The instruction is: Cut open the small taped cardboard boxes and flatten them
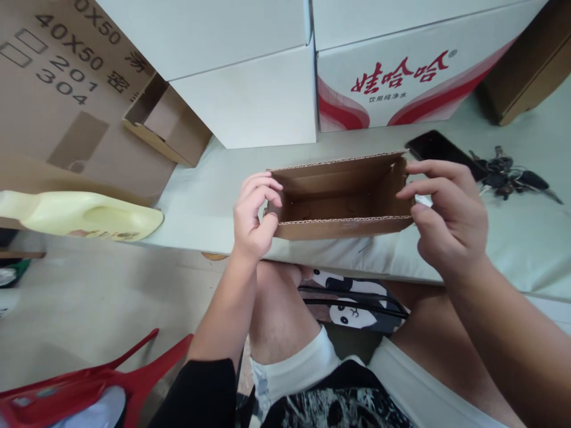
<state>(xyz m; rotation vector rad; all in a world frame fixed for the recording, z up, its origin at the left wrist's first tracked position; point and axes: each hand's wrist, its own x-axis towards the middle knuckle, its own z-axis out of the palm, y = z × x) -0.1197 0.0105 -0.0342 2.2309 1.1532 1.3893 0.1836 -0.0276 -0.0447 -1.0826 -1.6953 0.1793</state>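
A small brown cardboard box [343, 228] with an open top sits near the front edge of the pale table, its inside bare. At its left end, my left hand [256, 214] pinches the side wall between thumb and fingers. My right hand [450, 217] grips the opposite end wall the same way, thumb outside and fingertips at the rim. Part of the box's lower front is hidden by its own near wall and the viewing angle.
White cartons [267, 101] stand behind, one with red lettering [401, 74]. A black phone [441, 151] and keys [504, 172] lie at right. A yellow bottle [89, 215] lies at left beside a large brown carton [80, 131]. A red stool [98, 377] stands below left.
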